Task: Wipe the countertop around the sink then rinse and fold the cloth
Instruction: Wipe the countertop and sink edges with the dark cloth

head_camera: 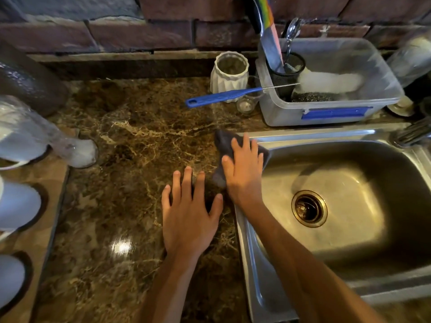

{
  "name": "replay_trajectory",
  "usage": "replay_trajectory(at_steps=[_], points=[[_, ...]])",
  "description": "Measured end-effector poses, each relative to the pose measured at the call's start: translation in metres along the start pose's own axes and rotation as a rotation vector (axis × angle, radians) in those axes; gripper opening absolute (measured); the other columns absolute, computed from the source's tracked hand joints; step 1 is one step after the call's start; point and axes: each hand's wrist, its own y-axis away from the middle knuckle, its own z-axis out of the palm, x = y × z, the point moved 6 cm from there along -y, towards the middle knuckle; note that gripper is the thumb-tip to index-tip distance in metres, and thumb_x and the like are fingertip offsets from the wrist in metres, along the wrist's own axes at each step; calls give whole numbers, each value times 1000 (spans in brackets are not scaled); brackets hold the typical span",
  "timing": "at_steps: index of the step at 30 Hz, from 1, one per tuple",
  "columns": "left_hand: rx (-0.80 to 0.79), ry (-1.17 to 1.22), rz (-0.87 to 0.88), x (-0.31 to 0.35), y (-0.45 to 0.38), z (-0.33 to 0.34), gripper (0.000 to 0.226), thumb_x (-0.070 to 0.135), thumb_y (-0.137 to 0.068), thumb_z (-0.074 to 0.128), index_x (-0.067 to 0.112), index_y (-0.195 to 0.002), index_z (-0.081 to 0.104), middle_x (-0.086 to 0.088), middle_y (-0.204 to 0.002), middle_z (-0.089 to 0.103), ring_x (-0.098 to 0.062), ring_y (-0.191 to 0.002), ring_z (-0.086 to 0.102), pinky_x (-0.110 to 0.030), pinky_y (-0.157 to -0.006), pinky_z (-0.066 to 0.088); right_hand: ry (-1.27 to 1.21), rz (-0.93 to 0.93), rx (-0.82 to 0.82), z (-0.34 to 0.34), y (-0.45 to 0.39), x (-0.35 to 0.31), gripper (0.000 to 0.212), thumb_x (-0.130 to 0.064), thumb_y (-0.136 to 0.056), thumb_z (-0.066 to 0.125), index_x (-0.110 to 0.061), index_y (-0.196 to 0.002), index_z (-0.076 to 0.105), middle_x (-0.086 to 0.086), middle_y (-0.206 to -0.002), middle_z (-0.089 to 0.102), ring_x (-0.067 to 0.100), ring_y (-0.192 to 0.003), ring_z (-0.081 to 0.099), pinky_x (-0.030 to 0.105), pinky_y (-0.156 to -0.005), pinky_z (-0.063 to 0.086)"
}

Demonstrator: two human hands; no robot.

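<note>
A dark grey cloth [223, 142] lies at the left rim of the steel sink [363, 197], where the rim meets the brown marble countertop [130, 145]. My right hand [242, 169] presses flat on the cloth with straight, spread fingers, covering most of it. My left hand [190, 213] rests flat on the countertop just left of the cloth, fingers spread, holding nothing. The sink basin is empty, with its drain [309, 208] in the middle.
Behind the sink stand a clear plastic bin [326, 113] with a utensil holder, a white ribbed jar [229, 74], a small glass [247, 104] and a blue-handled brush [221, 97]. Glassware and white cups [35, 136] crowd the left edge. A brick wall backs the counter.
</note>
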Motion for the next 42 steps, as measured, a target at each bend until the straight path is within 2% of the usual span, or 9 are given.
replay_trajectory(at_steps=[5, 10, 15, 19, 24, 26, 30, 34, 42], points=[[1, -8, 8, 0, 0, 1, 65, 59, -100, 24, 20, -150, 38, -10, -164, 29, -29, -154, 19, -52, -121, 22, 14, -128, -50, 4, 41, 0, 57, -40, -102, 34, -22, -156, 33, 15, -167, 17, 36, -154, 5, 49, -123, 14], [-2, -20, -11, -1, -1, 2, 66, 59, -99, 25, 20, -150, 41, -9, -164, 30, -28, -154, 19, -51, -120, 23, -87, -133, -80, 4, 2, -1, 49, -35, -101, 37, -26, -147, 48, 5, -166, 24, 21, -155, 6, 38, -122, -10], [16, -28, -19, -2, 0, 0, 63, 58, -99, 29, 22, -148, 44, -7, -162, 34, -28, -153, 24, -51, -117, 29, -186, -242, -26, -20, -47, 9, 38, -17, -104, 47, -20, -141, 54, 4, -158, 41, 17, -147, 32, 40, -126, 8], [2, -6, -44, -3, 0, 1, 62, 58, -99, 27, 25, -150, 41, -4, -164, 32, -25, -154, 20, -50, -119, 26, -184, -244, 30, -23, -48, 20, 37, -6, -99, 50, -17, -133, 60, 8, -161, 35, 24, -152, 22, 45, -126, 4], [-15, 36, -104, -1, -1, 2, 65, 58, -99, 20, 26, -152, 39, 0, -166, 26, -21, -156, 13, -47, -123, 17, -55, -403, -201, -12, -21, 15, 56, -36, -95, 33, -22, -146, 51, 13, -165, 23, 33, -153, 18, 49, -123, 3], [-3, 259, -223, 8, -10, -2, 59, 51, -102, 29, 24, -154, 35, 2, -168, 21, -15, -156, 4, -43, -127, 5, 49, -469, -202, -19, -29, 27, 53, -28, -97, 44, -25, -150, 45, 12, -166, 22, 31, -153, 19, 48, -123, 2], [91, 291, -104, 67, -43, -5, 55, 33, -103, 38, 19, -156, 32, -3, -168, 20, -21, -156, 11, -42, -125, 6, 194, -340, -35, -43, -34, 80, 75, -7, -91, 57, -33, -156, 30, 7, -168, 13, 26, -156, 5, 53, -123, 2], [46, 39, -24, 95, -56, 19, 64, 44, -100, 32, 15, -157, 28, -9, -166, 24, -28, -152, 25, -49, -122, 24, 91, -178, 5, -53, -28, 101, 63, -12, -100, 52, -29, -157, 30, 7, -169, 8, 26, -156, -3, 56, -123, -2], [45, 65, -76, 91, -60, 22, 66, 43, -102, 35, 22, -160, 12, 3, -169, 13, -16, -156, 8, -43, -127, 10, 325, -665, -72, -29, -34, 49, 76, -14, -90, 61, -22, -157, 26, 1, -169, 14, 26, -155, 7, 49, -121, -3]])
